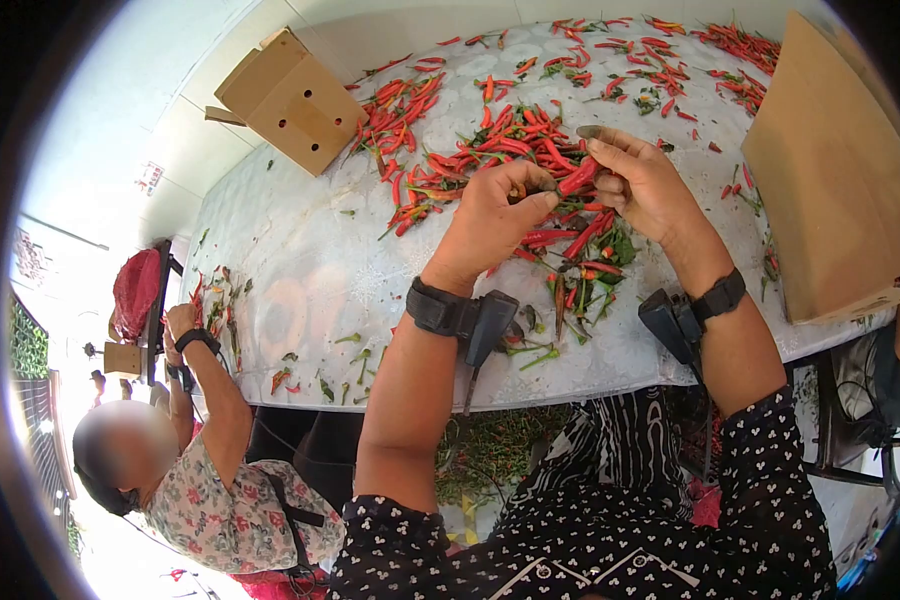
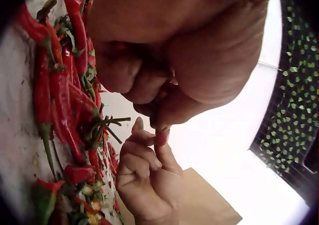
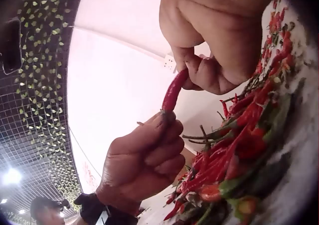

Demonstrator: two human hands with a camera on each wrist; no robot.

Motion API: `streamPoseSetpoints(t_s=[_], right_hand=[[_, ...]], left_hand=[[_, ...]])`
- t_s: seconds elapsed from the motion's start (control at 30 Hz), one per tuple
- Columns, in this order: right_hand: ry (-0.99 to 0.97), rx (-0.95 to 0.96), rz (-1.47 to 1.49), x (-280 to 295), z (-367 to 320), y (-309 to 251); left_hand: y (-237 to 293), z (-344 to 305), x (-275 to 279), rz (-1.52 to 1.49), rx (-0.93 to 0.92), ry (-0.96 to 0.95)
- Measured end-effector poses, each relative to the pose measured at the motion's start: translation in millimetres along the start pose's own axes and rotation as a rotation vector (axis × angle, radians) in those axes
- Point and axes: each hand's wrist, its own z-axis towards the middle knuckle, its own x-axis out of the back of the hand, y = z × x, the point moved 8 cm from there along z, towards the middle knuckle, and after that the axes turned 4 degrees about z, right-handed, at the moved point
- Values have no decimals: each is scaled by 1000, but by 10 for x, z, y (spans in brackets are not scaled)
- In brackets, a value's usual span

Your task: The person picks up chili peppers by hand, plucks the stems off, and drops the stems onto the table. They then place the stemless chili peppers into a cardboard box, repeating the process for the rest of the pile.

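Observation:
Above the pile of red chillies (image 1: 515, 150), both hands meet at one red chilli (image 1: 578, 177). The left hand (image 1: 495, 215) pinches its stem end between thumb and fingers. At the other end the right hand (image 1: 645, 185) grips it with thumb and fingertips. From the right wrist view the chilli (image 3: 174, 91) runs from the left hand (image 3: 144, 157) up to the right hand (image 3: 214, 40). In the left wrist view only a bit of red (image 2: 162, 136) shows between the fingertips.
An open cardboard box (image 1: 300, 105) stands at the back left, a larger one (image 1: 835, 180) at the right. Loose chillies are scattered over the covered table (image 1: 310, 260), with cut stems and leaves near its front edge. Another person (image 1: 210, 500) works at the left.

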Motion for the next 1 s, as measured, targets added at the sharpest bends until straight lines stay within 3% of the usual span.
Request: streamPoseSetpoints(t_s=[0.27,0.43,0.57,0.6,0.63,0.7,0.77,0.8,0.83,0.9,1.0], right_hand=[[-20,-68,102,13,15,101],[33,-96,231,233,88,41],[83,-176,148,211,18,11],[84,-175,149,212,15,16],[28,-163,31,183,14,13],[-28,-150,-86,84,-27,-31],[-95,-223,-652,27,-98,-28],[-162,57,-949,-62,-56,-93],[-162,56,-947,-51,-62,-84],[-410,181,-1449,-232,-150,9],[-439,135,-1463,-266,-191,87]], left_hand=[[95,-25,-48,-72,-3,-88],[-131,-25,34,-368,180,-25],[-182,-7,38,-305,185,15],[-166,-12,-7,-146,173,-50],[-158,-20,-61,12,159,-115],[-102,-48,-139,53,173,-189],[-78,-75,-201,94,187,-262],[-92,-83,-206,90,214,-264],[-111,-89,-208,87,241,-266],[-122,-54,-170,145,174,-229],[-89,-34,-126,216,91,-166]])
